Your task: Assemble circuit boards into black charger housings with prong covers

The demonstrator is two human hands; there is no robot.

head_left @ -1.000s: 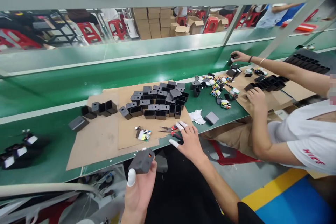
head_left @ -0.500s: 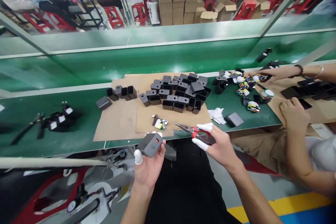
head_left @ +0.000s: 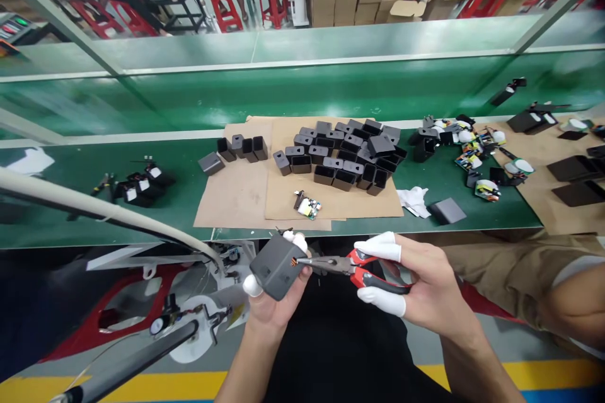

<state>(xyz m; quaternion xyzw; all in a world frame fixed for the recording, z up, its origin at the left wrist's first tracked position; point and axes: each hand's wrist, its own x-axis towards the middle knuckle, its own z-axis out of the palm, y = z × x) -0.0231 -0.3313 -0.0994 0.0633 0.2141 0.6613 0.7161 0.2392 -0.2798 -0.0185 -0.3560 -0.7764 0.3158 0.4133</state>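
Note:
My left hand (head_left: 274, 302), with white finger cots on it, is closed around a black plastic charger housing (head_left: 276, 266) held in front of the bench edge. A small orange-copper part (head_left: 293, 261) shows in an opening in the housing's end. My right hand (head_left: 420, 277) grips red-and-black needle-nose pliers (head_left: 359, 267), also with white finger cots on. The plier tips meet the housing at that opening; whether they pinch the copper part, I cannot tell. A small circuit board (head_left: 308, 206) with parts on it lies on the cardboard just beyond the housing.
Many open black housings (head_left: 347, 157) stand on brown cardboard (head_left: 231, 201). To the right are a crumpled white cloth (head_left: 414, 201), a dark block (head_left: 447, 211) and a pile of circuit boards (head_left: 472, 151). At the left lie black units (head_left: 142, 189). A pale hose (head_left: 118, 214) crosses the lower left.
The pliers have moved left, their tips now at the housing's opening. My left hand has turned the housing. The co-worker's hands have left the view, and the camera has shifted.

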